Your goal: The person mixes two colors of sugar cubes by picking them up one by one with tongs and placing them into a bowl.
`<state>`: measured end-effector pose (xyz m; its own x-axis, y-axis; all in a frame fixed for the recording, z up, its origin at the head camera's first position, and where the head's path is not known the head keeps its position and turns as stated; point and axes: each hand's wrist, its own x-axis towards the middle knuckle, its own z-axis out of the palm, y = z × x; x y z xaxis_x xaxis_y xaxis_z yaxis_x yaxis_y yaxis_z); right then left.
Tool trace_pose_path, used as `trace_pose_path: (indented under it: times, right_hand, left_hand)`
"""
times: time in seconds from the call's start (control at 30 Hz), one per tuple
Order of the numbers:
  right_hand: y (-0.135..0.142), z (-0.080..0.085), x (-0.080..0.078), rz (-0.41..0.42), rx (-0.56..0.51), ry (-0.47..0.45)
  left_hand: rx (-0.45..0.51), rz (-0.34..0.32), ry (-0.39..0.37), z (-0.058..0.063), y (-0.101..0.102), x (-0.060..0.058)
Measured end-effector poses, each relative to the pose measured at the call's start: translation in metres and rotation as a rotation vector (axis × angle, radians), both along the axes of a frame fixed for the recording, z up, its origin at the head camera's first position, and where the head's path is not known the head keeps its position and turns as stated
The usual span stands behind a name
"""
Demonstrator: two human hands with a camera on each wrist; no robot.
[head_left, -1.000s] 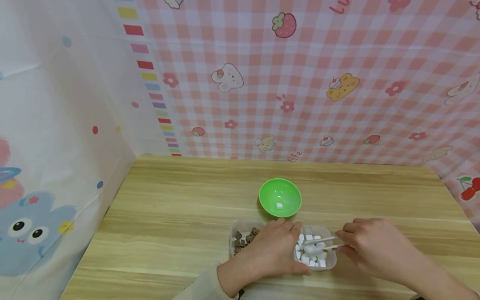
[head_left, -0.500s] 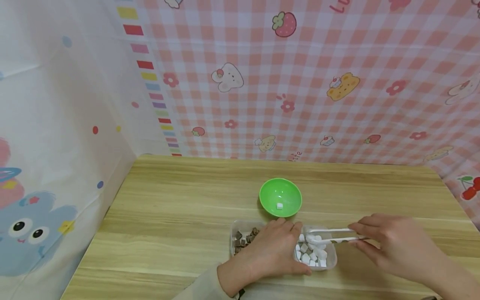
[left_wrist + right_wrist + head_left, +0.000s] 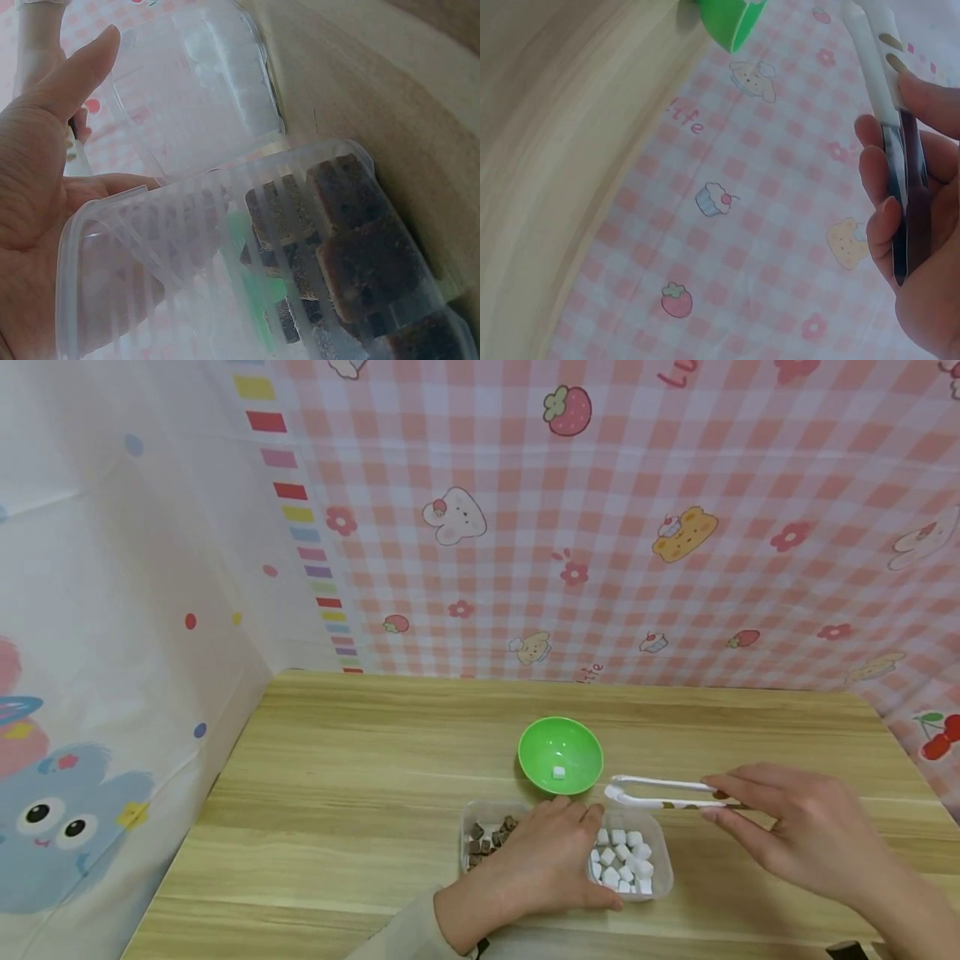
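Observation:
My left hand (image 3: 536, 860) holds two clear plastic boxes where they adjoin, thumb at the near side and bent fingers over the far side. The left box (image 3: 64, 277) contains brown cubes (image 3: 367, 262); the right box (image 3: 662, 852) contains white cubes (image 3: 622, 853). My right hand (image 3: 802, 827) pinches white tongs (image 3: 667, 803) with spotted arms and dark handle ends. At the tongs' tips is what looks like a small white cube (image 3: 613, 792), above the right box's far edge. Just left of the tips stands a green bowl (image 3: 540, 752) with one white cube (image 3: 558, 772) inside.
The wood-grain table (image 3: 360, 760) extends around the boxes and bowl. Behind it hangs a pink checked cloth (image 3: 510, 585), and a white printed cloth (image 3: 187, 693) hangs at the left. A dark object (image 3: 847, 950) shows near the bottom right edge.
My right hand has raised the tongs out of the right box and carried them away from me, towards the bowl. The left hand, boxes and bowl have not moved.

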<state>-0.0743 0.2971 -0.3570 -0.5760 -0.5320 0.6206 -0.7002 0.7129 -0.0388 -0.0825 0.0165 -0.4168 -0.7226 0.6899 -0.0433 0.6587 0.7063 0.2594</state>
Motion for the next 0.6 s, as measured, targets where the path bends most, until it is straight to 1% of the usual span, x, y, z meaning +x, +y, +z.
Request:
trace_pose_path:
  times: [0.17,0.33,0.4,0.6]
  right_hand:
    - [-0.006,-0.003,-0.008,-0.035,-0.047,-0.025]
    - [-0.011,-0.016,-0.022,-0.012,-0.115,-0.004]
    - [-0.013,-0.021,-0.027,-0.004,-0.134,-0.013]
    - [-0.018,-0.033,-0.036,-0.037,-0.126,-0.08]
  left_hand:
    - [0.003,-0.009,0.014,0.0,0.0,-0.001]
    - [0.003,-0.016,0.024,0.0,0.0,-0.001]
    - [0.004,-0.018,0.027,0.0,0.0,-0.001]
    - [0.003,-0.015,0.027,-0.001,0.0,-0.001]
